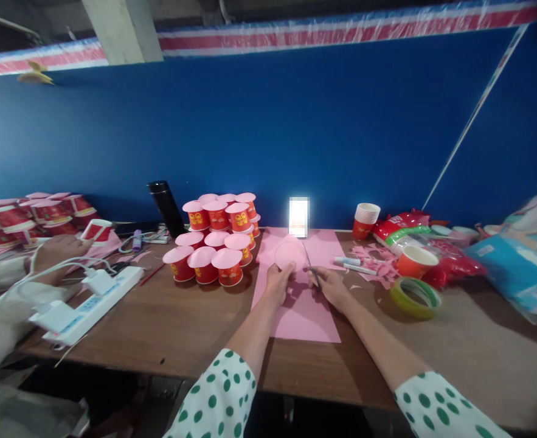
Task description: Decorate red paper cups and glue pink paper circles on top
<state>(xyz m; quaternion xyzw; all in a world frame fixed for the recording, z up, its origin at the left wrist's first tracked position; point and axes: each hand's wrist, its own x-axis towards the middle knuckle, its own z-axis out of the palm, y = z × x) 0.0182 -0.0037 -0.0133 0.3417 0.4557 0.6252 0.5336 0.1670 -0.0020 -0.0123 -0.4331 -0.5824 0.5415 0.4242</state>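
My left hand [281,282] is closed on the near edge of a pink paper circle [287,250], thumb on top. In my right hand [332,288] is a pair of scissors [311,265], its fingers wrapped round the handles. The blades point away from me, close to the circle's right edge; whether they touch the paper I cannot tell. Beneath both hands lie pink paper sheets [305,322]. Left of them, red paper cups [230,277] topped with pink discs are stacked in tiers.
A lit phone [298,218] leans at the wall. Markers [354,264], pink scraps [380,258], a tape roll [415,298] and an orange cup [416,261] lie right. Left stand a black bottle [165,207] and a power strip [97,310]. Another person's hand [61,255] holds a cup [97,232].
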